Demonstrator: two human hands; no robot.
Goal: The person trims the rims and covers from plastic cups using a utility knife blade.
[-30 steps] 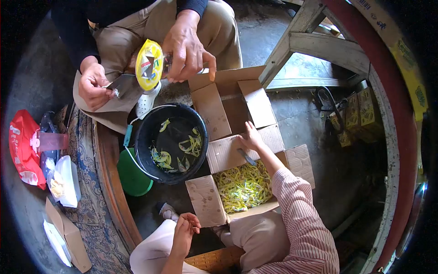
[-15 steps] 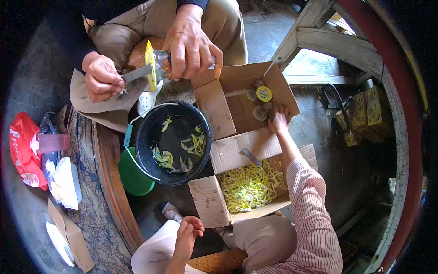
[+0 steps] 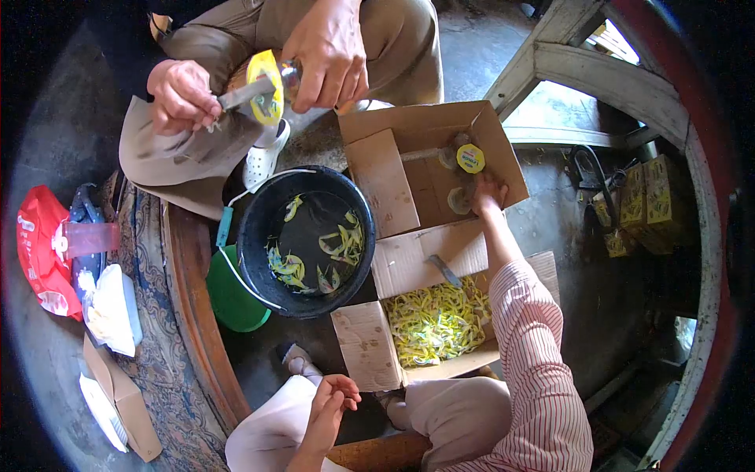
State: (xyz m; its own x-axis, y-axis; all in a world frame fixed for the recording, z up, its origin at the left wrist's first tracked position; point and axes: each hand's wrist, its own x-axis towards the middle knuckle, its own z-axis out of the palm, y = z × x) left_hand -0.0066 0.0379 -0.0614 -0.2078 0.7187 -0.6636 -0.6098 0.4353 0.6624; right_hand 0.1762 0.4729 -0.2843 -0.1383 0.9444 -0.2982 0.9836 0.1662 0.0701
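Observation:
My right hand (image 3: 489,194) reaches down into an open cardboard box (image 3: 425,177), close beside a clear container (image 3: 459,200). Its fingertips are partly hidden, so a grip on anything there does not show. Another container in that box has a yellow lid (image 3: 470,158). Over my lap, my left hand (image 3: 333,405) is empty, its fingers loosely bent. Between my arms sits a lower cardboard box (image 3: 360,346) holding a heap of yellow-green strips (image 3: 436,322). A knife (image 3: 445,270) lies across that box's flap.
Across from me, a person's hands (image 3: 185,98) hold a blade against a yellow-rimmed clear container (image 3: 266,88). A black bucket (image 3: 245,228) contains yellow-green pieces. Behind it is a green tub (image 3: 232,295). A wooden frame (image 3: 605,75) rises at right; yellow packs (image 3: 659,197) stand near it.
The view has shifted slightly, moving the boxes and bucket a little right. My right hand stays in the upper box. The other person's blade now crosses in front of the yellow rim.

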